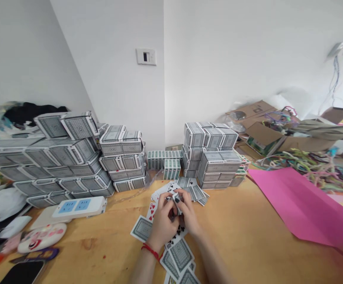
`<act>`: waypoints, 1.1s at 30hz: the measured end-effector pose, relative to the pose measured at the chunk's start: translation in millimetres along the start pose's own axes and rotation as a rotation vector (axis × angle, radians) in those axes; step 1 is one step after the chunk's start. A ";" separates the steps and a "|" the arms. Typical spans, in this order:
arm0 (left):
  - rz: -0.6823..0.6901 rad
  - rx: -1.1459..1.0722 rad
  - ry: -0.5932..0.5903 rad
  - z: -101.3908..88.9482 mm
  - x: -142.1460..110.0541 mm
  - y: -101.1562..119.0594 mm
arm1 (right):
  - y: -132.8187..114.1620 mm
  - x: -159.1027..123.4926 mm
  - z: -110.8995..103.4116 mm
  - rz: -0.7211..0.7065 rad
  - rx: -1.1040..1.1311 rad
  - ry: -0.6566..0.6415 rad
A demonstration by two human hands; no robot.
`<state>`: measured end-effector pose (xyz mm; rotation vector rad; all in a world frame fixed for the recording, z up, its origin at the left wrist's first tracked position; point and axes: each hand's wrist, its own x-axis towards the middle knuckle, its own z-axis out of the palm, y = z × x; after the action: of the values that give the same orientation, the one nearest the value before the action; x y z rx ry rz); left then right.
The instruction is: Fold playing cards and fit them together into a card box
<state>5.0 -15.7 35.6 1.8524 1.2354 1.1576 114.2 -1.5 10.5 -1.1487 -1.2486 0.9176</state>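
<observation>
My left hand (165, 217) and my right hand (187, 211) meet at the middle of the table, fingers curled and closed around a bent playing card (175, 198). Most of that card is hidden by the fingers. Under and around both hands lie loose playing cards (181, 252), some face up and some back up. A nine of hearts (151, 211) pokes out left of my left hand. Beyond the fingertips, more loose cards (196, 192) overlap in front of the right stack.
Blocks folded from cards stand stacked at left (79, 154), centre-left (122, 161) and right (215, 157). Small card boxes (171, 167) sit between. A white power strip (79, 207), phone (23, 273) and knife (38, 255) lie left. Pink paper (301, 205) and cardboard boxes (266, 134) are right.
</observation>
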 end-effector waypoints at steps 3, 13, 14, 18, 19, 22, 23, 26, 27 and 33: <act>-0.016 -0.013 0.045 0.6 -0.1 -1.3 | 2.2 2.3 -1.4 0.032 0.043 -0.027; -0.074 -0.182 0.025 1.2 -0.5 -5.4 | 6.2 9.0 -3.9 0.140 0.250 -0.004; -0.069 -0.171 0.021 1.0 0.1 -5.5 | 5.0 9.0 -3.7 0.138 0.246 -0.008; -0.044 -0.091 0.061 1.9 1.6 -9.3 | 2.7 8.1 -1.2 0.092 0.151 0.010; -0.054 -0.078 0.075 2.4 1.8 -10.8 | 2.8 7.7 -0.4 0.078 0.115 0.007; -0.087 -0.050 0.094 3.6 2.2 -14.2 | 4.0 6.5 1.3 0.052 0.029 -0.037; -0.082 -0.035 0.096 3.7 2.4 -14.6 | 4.6 6.2 1.5 0.043 0.010 -0.052; -0.043 0.007 0.092 3.5 3.0 -14.1 | 6.7 5.2 1.1 0.011 -0.018 -0.064; -0.034 0.018 0.087 3.3 3.0 -13.8 | 7.3 4.8 0.8 0.004 -0.021 -0.064; 0.022 0.096 0.040 3.8 -0.1 -15.1 | 9.0 2.9 0.2 0.008 -0.046 -0.077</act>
<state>2.7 -10.4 21.2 1.9259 1.3172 1.1700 115.0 3.3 2.3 -1.1646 -1.3344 0.9503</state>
